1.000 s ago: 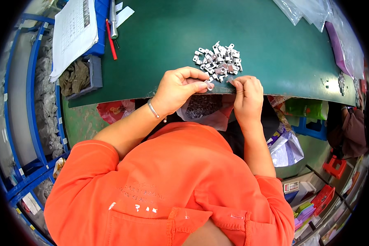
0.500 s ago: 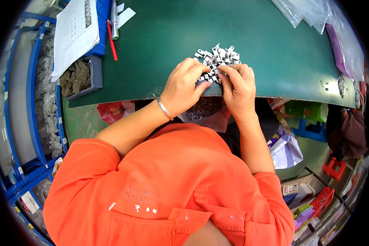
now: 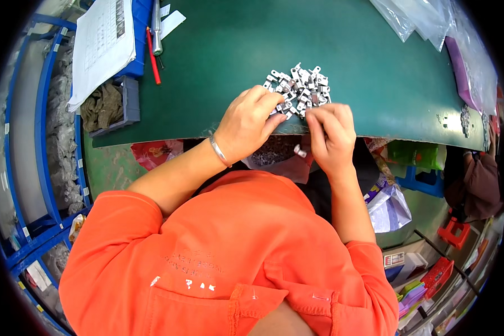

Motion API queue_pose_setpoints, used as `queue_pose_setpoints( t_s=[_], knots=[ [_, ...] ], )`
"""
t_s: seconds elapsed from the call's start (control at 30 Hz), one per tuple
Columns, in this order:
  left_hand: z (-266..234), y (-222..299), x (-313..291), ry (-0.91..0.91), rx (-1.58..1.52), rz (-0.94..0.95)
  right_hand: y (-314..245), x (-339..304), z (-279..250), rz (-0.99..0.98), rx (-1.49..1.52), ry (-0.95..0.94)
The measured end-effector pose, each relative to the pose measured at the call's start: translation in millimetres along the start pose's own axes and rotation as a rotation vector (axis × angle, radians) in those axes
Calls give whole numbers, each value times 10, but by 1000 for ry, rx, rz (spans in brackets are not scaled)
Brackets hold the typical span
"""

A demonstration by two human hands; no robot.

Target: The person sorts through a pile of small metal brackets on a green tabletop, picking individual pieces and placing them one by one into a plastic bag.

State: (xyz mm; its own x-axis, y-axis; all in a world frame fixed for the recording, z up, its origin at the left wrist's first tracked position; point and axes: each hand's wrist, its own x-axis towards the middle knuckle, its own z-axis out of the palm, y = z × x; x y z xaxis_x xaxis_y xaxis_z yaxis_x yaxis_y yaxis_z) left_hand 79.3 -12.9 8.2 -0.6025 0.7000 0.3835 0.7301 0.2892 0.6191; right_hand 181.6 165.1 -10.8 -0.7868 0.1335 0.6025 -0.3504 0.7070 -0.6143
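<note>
A pile of small silver metal clips (image 3: 305,84) with holes in their tabs lies near the table's front edge. My left hand (image 3: 251,120) rests at the pile's left side, its thumb and forefinger curled around a small clip that is partly hidden. To the right, my right hand (image 3: 335,134) is drawn back slightly from the pile, fingers bent and tips together, with no part showing in them. Below the table edge, a loose metal clip (image 3: 300,150) is in the air between my hands, over a pale bag (image 3: 288,168) with many small parts inside.
On the green table (image 3: 218,61) lie a red pen (image 3: 153,56) and a metal-shafted tool (image 3: 157,28). A grey bin with brown cloth (image 3: 103,106) stands left, beside blue shelving (image 3: 42,123). Clear plastic bags (image 3: 425,19) lie at the far right.
My right hand has moved back toward me and slightly right, away from the pile. A metal clip has left it and now drops below the table edge. My left hand has shifted slightly.
</note>
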Motion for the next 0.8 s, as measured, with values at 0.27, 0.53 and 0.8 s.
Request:
queue_pose_setpoints(
  t_s=[0.27,0.53,0.8],
  knots=[
    [-53,-26,21,-48,-316,-251,-56,290,201,213,-486,34],
    [-95,-59,23,-125,-1101,-753,-57,186,132,172,-363,50],
    [-143,16,-43,-275,-1070,-643,-70,312,107,171,-436,-70]
  ],
)
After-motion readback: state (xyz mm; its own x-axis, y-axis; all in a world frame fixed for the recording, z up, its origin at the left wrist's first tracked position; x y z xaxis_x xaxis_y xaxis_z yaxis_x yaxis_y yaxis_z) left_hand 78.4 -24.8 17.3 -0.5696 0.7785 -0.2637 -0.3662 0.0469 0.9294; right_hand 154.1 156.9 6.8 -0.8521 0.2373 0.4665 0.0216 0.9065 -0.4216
